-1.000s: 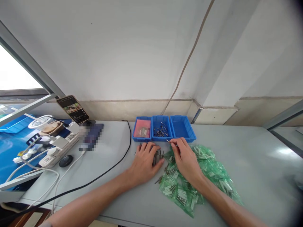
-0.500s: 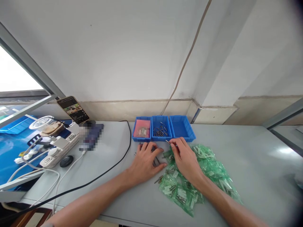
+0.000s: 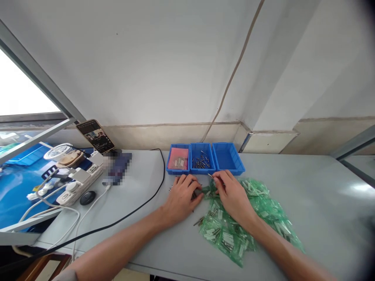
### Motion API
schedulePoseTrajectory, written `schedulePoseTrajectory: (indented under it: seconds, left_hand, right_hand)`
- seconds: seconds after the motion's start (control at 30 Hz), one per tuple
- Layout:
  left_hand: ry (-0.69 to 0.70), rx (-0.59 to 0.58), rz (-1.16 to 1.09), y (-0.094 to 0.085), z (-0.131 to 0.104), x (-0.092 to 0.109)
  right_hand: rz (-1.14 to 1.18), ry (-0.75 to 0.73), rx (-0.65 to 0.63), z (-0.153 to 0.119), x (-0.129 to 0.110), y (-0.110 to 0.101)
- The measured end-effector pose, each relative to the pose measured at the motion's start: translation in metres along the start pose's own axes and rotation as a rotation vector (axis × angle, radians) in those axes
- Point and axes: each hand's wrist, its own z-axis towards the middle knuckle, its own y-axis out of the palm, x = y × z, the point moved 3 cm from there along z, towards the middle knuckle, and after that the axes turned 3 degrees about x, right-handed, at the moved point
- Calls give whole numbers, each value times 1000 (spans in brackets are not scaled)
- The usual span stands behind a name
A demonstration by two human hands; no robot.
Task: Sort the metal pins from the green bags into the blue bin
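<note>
Right hand (image 3: 233, 195) angles leftward, apparently pinching a pin (image 3: 210, 175).

One camera on person's head, behind and above grip of right hand (image 3: 233, 197). Looks forward and down. Near enough to see both forearms (image 3: 137, 237). Table (image 3: 319, 199) under grip, wall (image 3: 146, 70) beyond.

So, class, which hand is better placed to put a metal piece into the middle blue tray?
Likely the right hand: its fingertips pinch a thin metal piece near the middle blue tray. The left hand lies over other small parts.
</note>
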Motion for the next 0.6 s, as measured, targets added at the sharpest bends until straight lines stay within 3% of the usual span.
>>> schedulePoseTrajectory:
  seconds: [0.23, 0.6]
  left_hand:
    - [-29, 60, -21, -1, 1, -4]
    - [-72, 43, -18, 2, 3, -9]
  right_hand:
    - [157, 97, -48, 1, 6, 2]
    - [166, 46, -67, 1, 5, 4]
